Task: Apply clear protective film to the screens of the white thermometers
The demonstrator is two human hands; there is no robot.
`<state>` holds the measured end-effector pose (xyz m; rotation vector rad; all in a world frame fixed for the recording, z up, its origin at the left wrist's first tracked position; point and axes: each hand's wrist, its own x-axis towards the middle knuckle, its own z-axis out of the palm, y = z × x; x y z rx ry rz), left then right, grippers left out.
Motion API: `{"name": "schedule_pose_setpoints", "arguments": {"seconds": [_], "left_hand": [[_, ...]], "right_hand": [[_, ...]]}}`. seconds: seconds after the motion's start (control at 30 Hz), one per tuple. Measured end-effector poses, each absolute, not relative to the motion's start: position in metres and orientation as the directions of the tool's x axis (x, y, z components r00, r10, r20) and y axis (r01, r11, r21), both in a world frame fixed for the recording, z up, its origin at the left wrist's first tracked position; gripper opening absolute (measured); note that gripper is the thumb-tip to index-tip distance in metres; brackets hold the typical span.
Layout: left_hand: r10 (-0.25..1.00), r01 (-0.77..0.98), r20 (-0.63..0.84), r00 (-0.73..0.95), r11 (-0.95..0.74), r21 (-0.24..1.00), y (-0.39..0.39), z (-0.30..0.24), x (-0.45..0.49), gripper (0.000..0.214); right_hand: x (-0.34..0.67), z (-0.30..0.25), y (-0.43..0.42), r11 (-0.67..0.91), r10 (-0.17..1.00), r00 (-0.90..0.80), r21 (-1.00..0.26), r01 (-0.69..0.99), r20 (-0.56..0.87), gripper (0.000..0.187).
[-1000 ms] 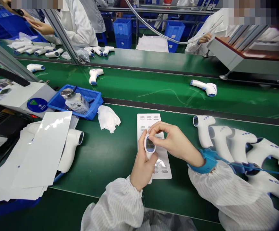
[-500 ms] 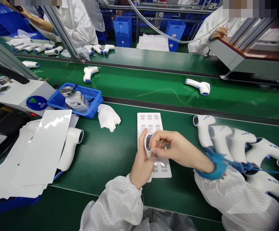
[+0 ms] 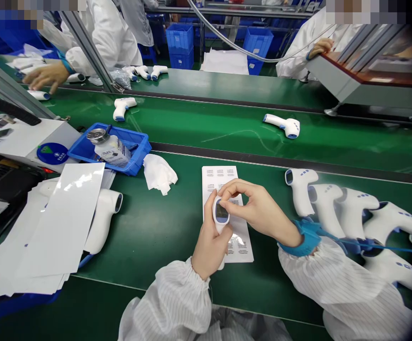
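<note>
My left hand (image 3: 211, 246) is wrapped round a white infrared thermometer (image 3: 222, 227), its small dark display with a blue surround facing up. My right hand (image 3: 248, 203) wears a blue wrist strap (image 3: 301, 237). Its thumb and forefinger close together at the top edge of the display, touching the thermometer's head; whether something thin is between them I cannot make out. Underneath lies a white sheet of printed labels (image 3: 239, 241), partly covered by my hands.
Several white thermometers (image 3: 328, 203) lie at the right. Others rest on the green conveyor belt (image 3: 199, 118). At left are a blue tray (image 3: 140, 158) with a bottle (image 3: 111, 149), a crumpled white cloth (image 3: 159, 173) and white sheets (image 3: 60, 227). Across the belt, a co-worker's hand (image 3: 49, 76) reaches over.
My right hand has moved slightly up on the thermometer's head, uncovering more of the display. The thermometers on the belt have shifted left. A co-worker's hand has come down toward the belt at left.
</note>
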<state>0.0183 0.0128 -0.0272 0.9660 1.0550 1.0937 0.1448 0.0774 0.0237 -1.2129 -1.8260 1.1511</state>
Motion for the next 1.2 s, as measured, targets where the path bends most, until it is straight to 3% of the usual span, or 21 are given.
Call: {"name": "schedule_pose_setpoints", "arguments": {"seconds": [0.57, 0.83, 1.2], "left_hand": [[0.972, -0.267, -0.152, 0.180, 0.197, 0.943, 0.0112, -0.0258, 0.0132, 0.066], [0.957, -0.224, -0.267, 0.115, 0.287, 0.931, 0.0101, -0.0298, 0.0131, 0.058], [0.969, -0.206, -0.236, 0.078, 0.247, 0.947, 0.0103, -0.0271, 0.0135, 0.057]], "right_hand": [[0.1459, 0.0268, 0.0820, 0.197, 0.918, -0.397, -0.900, 0.389, 0.030, 0.011], [0.1458, 0.0244, 0.0826, 0.201, 0.920, -0.390, -0.903, 0.379, 0.041, 0.011], [0.1422, 0.0248, 0.0796, 0.251, 0.929, -0.359, -0.874, 0.415, 0.096, 0.013]]}}
